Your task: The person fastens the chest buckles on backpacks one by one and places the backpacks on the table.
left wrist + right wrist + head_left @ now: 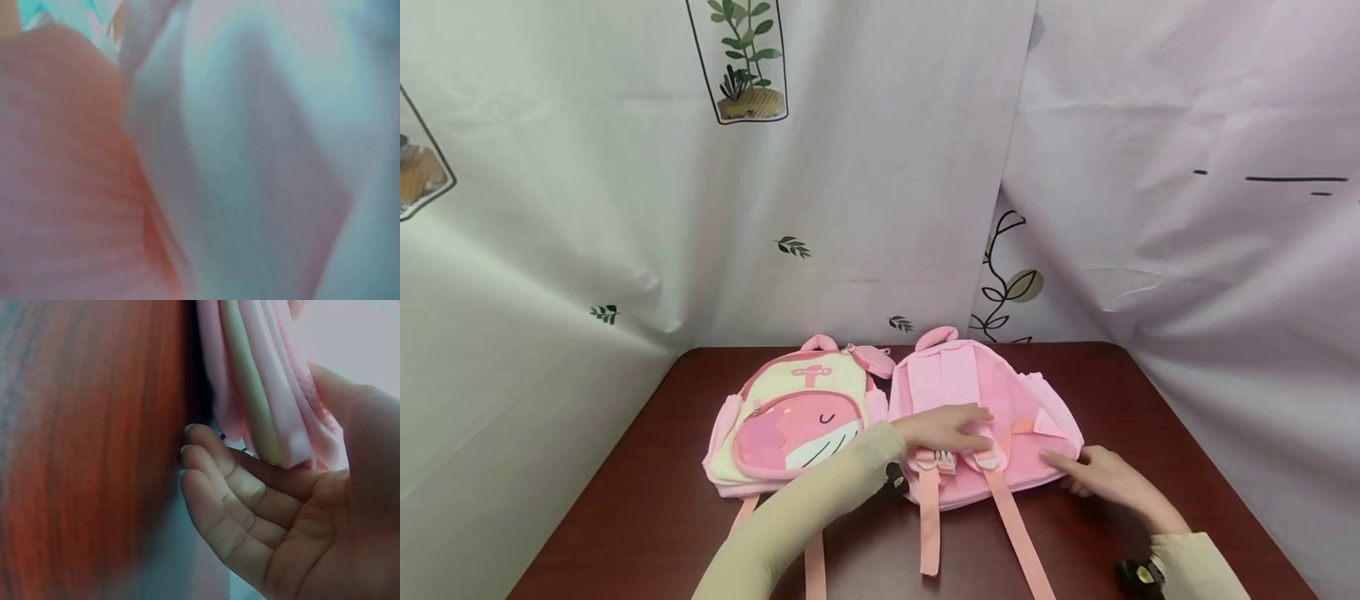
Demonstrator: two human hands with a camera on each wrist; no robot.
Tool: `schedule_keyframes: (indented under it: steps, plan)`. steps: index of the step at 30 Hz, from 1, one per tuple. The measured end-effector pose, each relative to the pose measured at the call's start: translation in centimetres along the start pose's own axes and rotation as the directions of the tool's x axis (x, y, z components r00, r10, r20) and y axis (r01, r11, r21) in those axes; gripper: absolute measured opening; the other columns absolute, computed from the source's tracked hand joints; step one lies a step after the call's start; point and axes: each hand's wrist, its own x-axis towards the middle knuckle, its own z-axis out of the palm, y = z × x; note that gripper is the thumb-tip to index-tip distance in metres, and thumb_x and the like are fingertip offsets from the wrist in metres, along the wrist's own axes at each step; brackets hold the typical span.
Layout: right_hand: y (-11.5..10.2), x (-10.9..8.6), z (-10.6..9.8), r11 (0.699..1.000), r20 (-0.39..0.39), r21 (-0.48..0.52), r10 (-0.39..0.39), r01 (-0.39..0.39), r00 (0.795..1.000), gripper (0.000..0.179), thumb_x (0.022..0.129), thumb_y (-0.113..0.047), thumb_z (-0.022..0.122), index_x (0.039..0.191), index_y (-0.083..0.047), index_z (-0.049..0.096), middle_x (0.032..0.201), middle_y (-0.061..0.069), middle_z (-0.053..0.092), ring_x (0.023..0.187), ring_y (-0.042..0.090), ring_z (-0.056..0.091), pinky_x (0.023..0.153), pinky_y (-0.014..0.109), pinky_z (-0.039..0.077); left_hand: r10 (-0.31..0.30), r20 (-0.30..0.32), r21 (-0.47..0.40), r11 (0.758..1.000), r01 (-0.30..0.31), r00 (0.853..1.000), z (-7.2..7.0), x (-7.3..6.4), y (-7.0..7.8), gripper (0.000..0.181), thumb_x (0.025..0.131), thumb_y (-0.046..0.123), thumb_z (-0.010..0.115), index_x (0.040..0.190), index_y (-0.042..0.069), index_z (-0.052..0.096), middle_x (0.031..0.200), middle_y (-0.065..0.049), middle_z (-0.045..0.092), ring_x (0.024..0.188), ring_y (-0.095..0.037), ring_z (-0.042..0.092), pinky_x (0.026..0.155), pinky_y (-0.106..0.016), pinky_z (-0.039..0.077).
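A pink backpack (951, 375) lies on the table with its back panel and straps facing up. Across that panel, just above the strap buckles, my left hand (943, 427) rests with fingers fairly straight. My right hand (1101, 475) grips the backpack's lower right corner, thumb on top and fingers underneath. In the right wrist view, the layered pink and cream edge of the backpack (262, 394) sits between the thumb and fingers of my right hand (275, 519). The left wrist view is blurred; it shows pale pink fabric (250, 156) very close up.
Left of it lies a second backpack (797, 375), pink and cream with a whale on its front pocket and a small round pouch (872, 361) attached. Loose straps (929, 525) trail toward the table's near side. The dark red table (647, 475) is enclosed by white printed cloth (880, 167).
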Motion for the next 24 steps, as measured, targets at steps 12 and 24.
schedule_keyframes:
  steps: [12, 24]
  plan:
    - [-0.1, -0.2, -1.9, 0.982, -0.027, -0.186, -0.042, 0.036, 0.999, 0.045, 0.094, -0.049, 0.066, 0.072, -0.01, 0.07, 0.064, -0.002, 0.063, 0.063, 0.013, 0.056, 0.061, 0.03, 0.043, -0.065, -0.044, -0.131, 0.99, 0.059, 0.997, -0.3, -2.2, 0.1, 0.048, 0.106, 0.037, 0.05, 0.146, 0.009, 0.053, 0.146, -0.006, 0.054, 0.134, -0.01, 0.047, 0.113, -0.025, 0.033]
    - [-0.8, 0.1, -3.5, 0.953, -0.152, -0.293, -0.124, 0.075, 0.981, 0.045, 0.089, -0.055, 0.07, 0.067, -0.017, 0.062, 0.061, -0.006, 0.053, 0.063, 0.015, 0.047, 0.057, 0.031, 0.036, -0.102, -0.087, -0.156, 0.984, 0.087, 0.991, -0.8, -5.1, 0.0, 0.055, 0.101, 0.041, 0.06, 0.144, 0.007, 0.054, 0.135, -0.006, 0.063, 0.121, -0.008, 0.058, 0.105, -0.025, 0.043]
